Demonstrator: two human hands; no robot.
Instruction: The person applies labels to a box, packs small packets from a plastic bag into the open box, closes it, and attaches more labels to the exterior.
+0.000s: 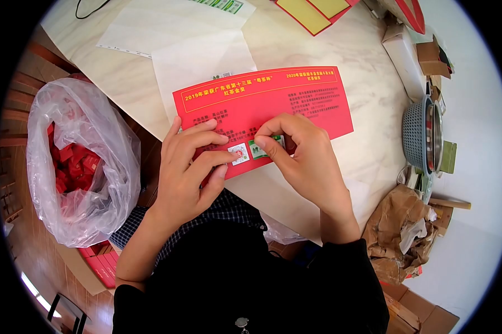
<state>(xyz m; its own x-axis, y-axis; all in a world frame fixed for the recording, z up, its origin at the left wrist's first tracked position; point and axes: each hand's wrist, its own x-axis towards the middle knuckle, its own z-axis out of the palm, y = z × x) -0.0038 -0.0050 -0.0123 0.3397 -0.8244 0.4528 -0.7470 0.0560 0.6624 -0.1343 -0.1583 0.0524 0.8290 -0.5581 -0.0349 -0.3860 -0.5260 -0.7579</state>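
A red printed card (pixel 317 111) with yellow and black lettering lies at the front edge of the marble-patterned table. A white square sticker with a red mark (pixel 239 154) and a green label (pixel 258 150) are at its lower edge. My left hand (pixel 192 161) rests on the card's left part, fingers apart, one fingertip touching the white sticker. Over the green label, my right hand (pixel 301 153) has thumb and index finger pinched together at the label's upper edge. Whether the pinch holds the label is hard to see.
White sheets (pixel 201 55) lie behind the card, one with green labels (pixel 223 4). Red and yellow packaging (pixel 312 14) is at the back. A clear bag of red packets (pixel 84 167) stands left. At right are a grey basket (pixel 414 133) and crumpled brown paper (pixel 395 228).
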